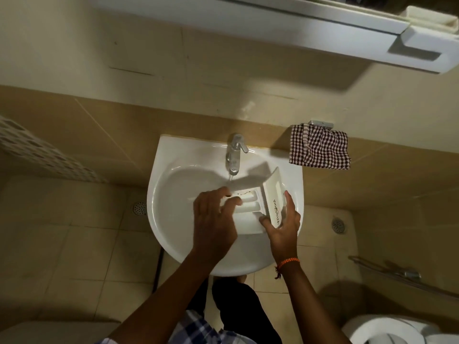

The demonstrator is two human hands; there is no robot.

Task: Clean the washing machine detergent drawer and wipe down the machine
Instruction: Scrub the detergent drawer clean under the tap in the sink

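A person is rinsing the detergent drawer [250, 207] over the sink [173, 184], the washing step of the task, with the wipe-down of the machine not yet begun. The drawer is lying across the right half of the basin, its open compartments facing up and its front panel tilted up toward the sink's right rim. A thin stream appears to be running from the tap [234, 155] at the back edge of the sink, just behind the drawer's far side. Brownish residue is showing in a rear compartment.

The right hand [282, 224] is steadying the front panel, its fingers [289, 202] clasped round the panel's near end with the thumb pressing at the drawer's base. The left hand [213, 219] is reaching in from the basin's centre, its fingers [232, 201] curled over the drawer's left end; whether they are gripping it or rubbing at the compartments cannot be told. Both forearms are stretching forward from the near edge of the sink.

The next move probably calls for turning the stained compartment under the water and scrubbing it. A checked cloth [320, 150] is hanging on the wall beside the sink's right rear corner.
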